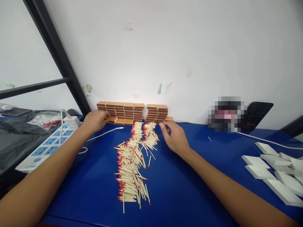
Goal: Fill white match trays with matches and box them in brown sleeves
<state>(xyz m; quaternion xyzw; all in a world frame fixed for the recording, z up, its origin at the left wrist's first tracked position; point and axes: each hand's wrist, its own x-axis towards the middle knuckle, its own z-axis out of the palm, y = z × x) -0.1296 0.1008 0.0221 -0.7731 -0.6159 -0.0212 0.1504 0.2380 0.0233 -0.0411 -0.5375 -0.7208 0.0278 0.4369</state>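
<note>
Brown matchboxes stand stacked in rows against the wall, with a second, smaller stack to their right. At the left end of the low front row, my left hand has its fingers closed on a matchbox. A long heap of red-tipped matches runs from the boxes towards me, and a shorter heap of matches lies beside it. My right hand is pinched at the far right edge of the shorter heap; what its fingertips hold is too small to make out.
A white power strip with a plugged-in charger and cable lies left, near black plastic. Several white blocks are on the blue table at right. A dark phone leans on the wall beside a blurred object.
</note>
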